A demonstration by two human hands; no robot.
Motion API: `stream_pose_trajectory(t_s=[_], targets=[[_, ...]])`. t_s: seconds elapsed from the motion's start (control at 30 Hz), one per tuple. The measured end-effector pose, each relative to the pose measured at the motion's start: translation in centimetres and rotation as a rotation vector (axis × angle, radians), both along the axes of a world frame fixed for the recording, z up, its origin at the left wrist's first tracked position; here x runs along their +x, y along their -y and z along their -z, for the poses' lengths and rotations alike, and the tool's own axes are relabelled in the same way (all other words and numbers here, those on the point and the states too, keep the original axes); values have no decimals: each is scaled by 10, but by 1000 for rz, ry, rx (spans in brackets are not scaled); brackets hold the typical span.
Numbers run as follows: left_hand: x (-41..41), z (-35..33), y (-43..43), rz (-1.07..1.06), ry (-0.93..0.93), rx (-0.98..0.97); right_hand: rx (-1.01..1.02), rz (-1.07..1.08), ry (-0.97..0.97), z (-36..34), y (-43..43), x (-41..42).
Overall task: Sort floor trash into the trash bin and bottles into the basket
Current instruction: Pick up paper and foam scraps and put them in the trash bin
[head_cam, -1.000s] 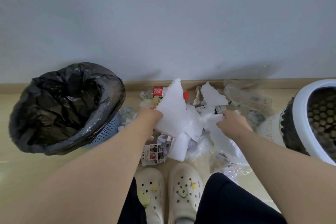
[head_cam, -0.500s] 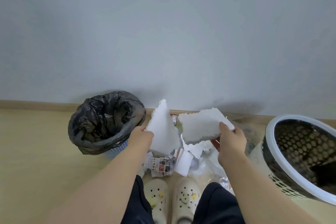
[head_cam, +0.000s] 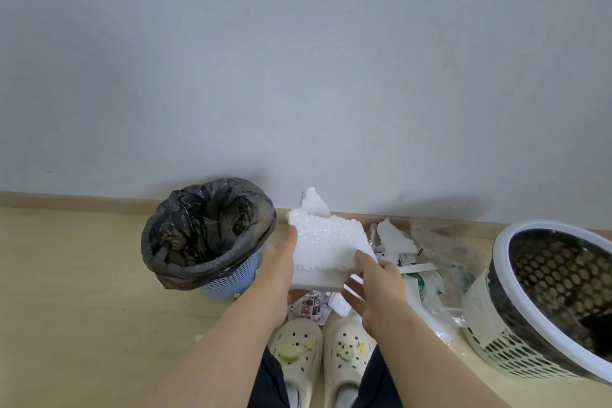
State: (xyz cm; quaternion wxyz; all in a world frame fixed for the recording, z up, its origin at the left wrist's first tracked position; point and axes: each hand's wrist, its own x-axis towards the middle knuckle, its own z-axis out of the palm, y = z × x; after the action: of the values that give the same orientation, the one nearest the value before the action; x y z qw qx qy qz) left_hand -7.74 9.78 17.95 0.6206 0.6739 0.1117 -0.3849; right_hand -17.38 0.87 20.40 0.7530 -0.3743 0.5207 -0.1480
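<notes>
White foam pieces (head_cam: 326, 247) are stacked together and held above the floor between both hands. My left hand (head_cam: 280, 270) grips their left edge, thumb on top. My right hand (head_cam: 377, 281) holds the right side, thumb on top and fingers underneath. The trash bin (head_cam: 228, 275), a blue mesh bin lined with a black bag, stands just left of the foam. The white mesh basket (head_cam: 510, 278) with a dark inside stands at the right. Clear plastic bottles (head_cam: 440, 250) and another foam scrap (head_cam: 394, 237) lie on the floor between them.
Paper scraps (head_cam: 308, 303), a green-labelled wrapper (head_cam: 425, 283) and clear plastic film litter the floor in front of my white clogs (head_cam: 323, 351). A grey wall with a wooden skirting (head_cam: 66, 200) runs behind. Bare wooden floor lies to the left.
The two foam pieces, held apart before, are now brought together into one stack between both hands. The view has lifted and pulled back from the litter pile.
</notes>
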Motion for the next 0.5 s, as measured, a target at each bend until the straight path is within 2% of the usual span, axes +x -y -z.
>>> stream_pose_trajectory(t_s=[0.17,0.5], targets=[[11,4,-1,-84,20,-21,17,-37,59,1,4,14],[67,5,-45,-559,-8,-74,40,-141,25,11,-2,77]])
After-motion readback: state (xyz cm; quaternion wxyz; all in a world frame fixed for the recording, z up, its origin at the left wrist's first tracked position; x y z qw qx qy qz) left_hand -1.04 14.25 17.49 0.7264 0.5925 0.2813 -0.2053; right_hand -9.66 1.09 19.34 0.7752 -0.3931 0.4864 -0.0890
